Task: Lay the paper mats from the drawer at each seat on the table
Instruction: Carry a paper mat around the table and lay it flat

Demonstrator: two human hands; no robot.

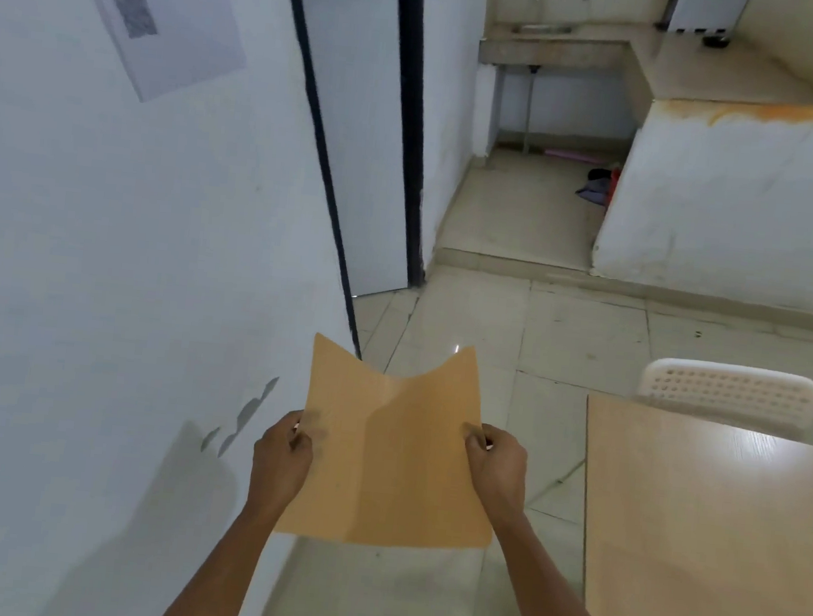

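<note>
I have a paper mat (390,455) out of the drawer and held over the floor, my left hand (280,459) pinching its left edge and my right hand (498,470) pinching its right edge, so it sags in the middle. The table (710,535) sits at my three o'clock, with a white chair (728,396) at its far edge, and the part I can see carries no mat (the rest is out of view), so I judge the laying is yet to be done at these seats.

A plain home kitchen and dining corner.
Concrete sink counter (558,56) on the far wall, tiled floor (516,338), wooden table (720,536), white plastic chair (728,396).
</note>
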